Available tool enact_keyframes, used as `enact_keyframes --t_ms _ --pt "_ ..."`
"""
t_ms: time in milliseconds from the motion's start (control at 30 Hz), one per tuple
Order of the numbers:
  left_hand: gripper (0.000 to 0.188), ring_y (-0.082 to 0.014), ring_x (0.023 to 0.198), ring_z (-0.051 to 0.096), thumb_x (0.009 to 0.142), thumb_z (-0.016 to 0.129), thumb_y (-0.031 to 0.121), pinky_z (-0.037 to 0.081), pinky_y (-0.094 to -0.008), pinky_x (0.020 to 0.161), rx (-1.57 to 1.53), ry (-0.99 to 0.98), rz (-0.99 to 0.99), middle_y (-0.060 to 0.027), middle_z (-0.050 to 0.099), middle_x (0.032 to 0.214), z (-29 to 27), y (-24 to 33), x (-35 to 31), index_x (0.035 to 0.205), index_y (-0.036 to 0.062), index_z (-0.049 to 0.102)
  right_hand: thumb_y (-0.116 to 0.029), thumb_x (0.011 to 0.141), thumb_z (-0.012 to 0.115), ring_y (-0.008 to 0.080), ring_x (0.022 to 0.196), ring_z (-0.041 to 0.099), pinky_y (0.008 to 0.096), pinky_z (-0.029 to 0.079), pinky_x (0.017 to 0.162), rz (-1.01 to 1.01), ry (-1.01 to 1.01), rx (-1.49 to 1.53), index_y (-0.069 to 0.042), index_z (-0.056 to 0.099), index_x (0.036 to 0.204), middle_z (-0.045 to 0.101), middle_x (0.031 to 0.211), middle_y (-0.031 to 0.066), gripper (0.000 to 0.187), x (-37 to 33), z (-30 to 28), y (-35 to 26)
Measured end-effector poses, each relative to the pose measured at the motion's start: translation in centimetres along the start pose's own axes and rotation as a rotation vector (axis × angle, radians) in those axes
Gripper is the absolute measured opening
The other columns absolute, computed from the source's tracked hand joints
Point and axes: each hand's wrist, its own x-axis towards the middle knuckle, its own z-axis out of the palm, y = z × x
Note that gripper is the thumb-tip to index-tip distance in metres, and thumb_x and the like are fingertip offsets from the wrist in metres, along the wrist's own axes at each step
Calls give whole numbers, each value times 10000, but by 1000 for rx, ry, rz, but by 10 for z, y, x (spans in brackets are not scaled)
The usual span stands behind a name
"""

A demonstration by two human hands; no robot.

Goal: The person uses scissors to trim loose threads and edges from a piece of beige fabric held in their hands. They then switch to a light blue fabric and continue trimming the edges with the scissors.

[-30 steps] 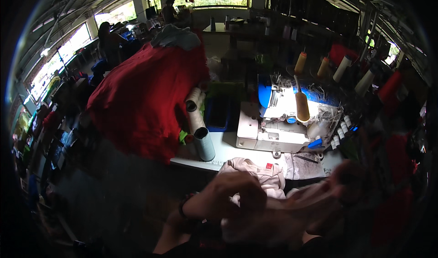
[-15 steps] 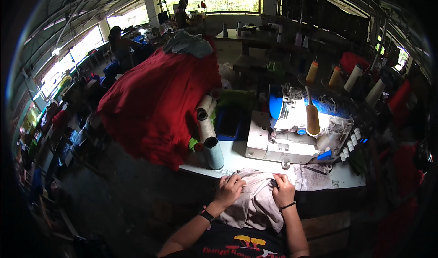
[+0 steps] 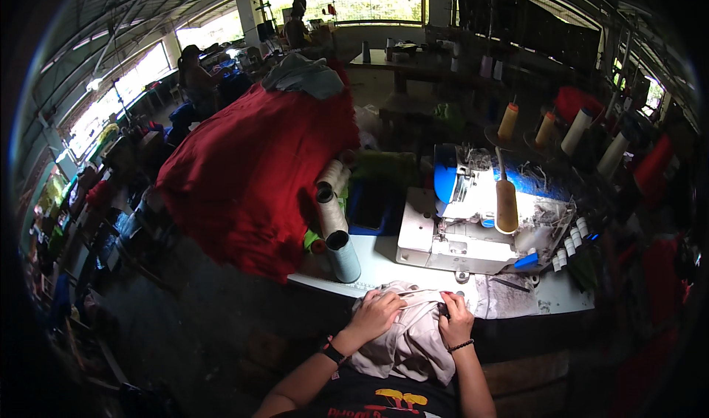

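Note:
A crumpled pale pinkish-grey cloth (image 3: 402,346) hangs between my hands, from the table's front edge down over my lap. My left hand (image 3: 378,314) is closed on the cloth's upper left edge, fingers bent over it. On the other side, my right hand (image 3: 456,320) pinches its upper right edge. A small dark object shows at the right fingers; I cannot make out what it is. Beyond the cloth stands a white sewing machine (image 3: 458,252), lit by a lamp (image 3: 506,207).
Thread cones (image 3: 343,257) stand left of the machine, beside a big heap of red fabric (image 3: 251,167). More cones (image 3: 508,122) rise behind the machine. A dark slim tool (image 3: 511,285) lies on the white tabletop (image 3: 565,298). Another person (image 3: 196,74) sits at the far left.
My left hand has shifted slightly right, closer to my right hand, along the cloth's edge. The view has tilted a little, so the table sits slightly lower.

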Motion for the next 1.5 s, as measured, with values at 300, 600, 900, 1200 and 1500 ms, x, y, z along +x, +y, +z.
enact_keyframes --t_ms 300,600,900,1200,1500 --pt "201 -197 763 574 731 646 104 461 -318 669 45 71 57 -26 557 860 -19 4 16 926 137 606 4 580 601 316 770 613 392 512 649 -53 67 -56 -83 564 1099 563 1019 128 528 -6 -1 2" --pt "242 -203 748 577 744 606 93 486 -317 649 92 134 0 -16 545 854 -16 -6 1 977 144 646 18 559 614 307 686 600 369 503 590 -97 -2 -101 -71 541 936 569 995 110 394 19 -32 -5" --pt "277 -202 909 570 785 552 80 434 -336 785 -16 -74 -58 -43 574 952 -9 -9 2 1041 129 646 -49 592 643 304 761 616 391 508 619 -75 -21 -68 -78 582 980 559 1006 106 394 -9 -6 4" --pt "129 -241 818 603 829 613 180 479 -351 720 -190 26 -33 -59 598 934 40 22 43 859 59 645 -56 607 638 292 739 620 376 510 620 -84 -1 -73 -83 589 963 563 994 92 360 -7 -4 7" --pt "185 -246 875 603 831 622 204 475 -350 764 -310 195 -159 -61 605 957 62 9 29 971 94 672 -52 615 629 322 808 605 399 502 682 12 22 -42 -78 596 996 565 1018 109 383 -12 0 0"
